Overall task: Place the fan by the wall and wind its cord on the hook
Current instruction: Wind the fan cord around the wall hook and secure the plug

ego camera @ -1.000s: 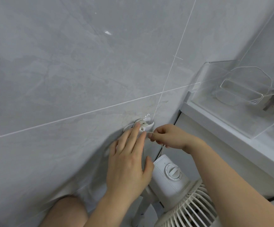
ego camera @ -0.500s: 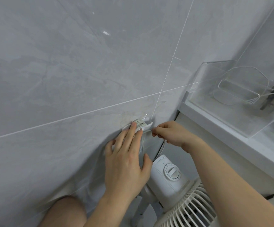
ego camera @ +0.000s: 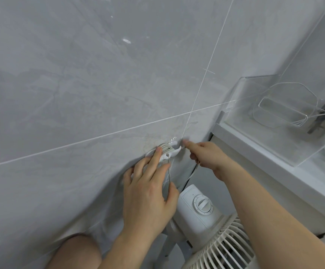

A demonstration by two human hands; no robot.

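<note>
Against the grey tiled wall (ego camera: 80, 84), the left hand (ego camera: 148, 195) presses straight fingers on the coiled cord (ego camera: 164, 148) at the hook (ego camera: 174, 151); the right hand (ego camera: 206, 158) pinches the cord's free length above the fan (ego camera: 202, 210).

clear acrylic box (ego camera: 285, 121) on white ledge (ego camera: 270, 152), right of tiles

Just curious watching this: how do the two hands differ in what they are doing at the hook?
The left hand lies flat with straight fingers pressing the wound cord on the hook; the right hand is curled, pinching the loose cord. The left hand reaches up from below the hook; the right is beside it. Both are bare and close to the wall.
</note>
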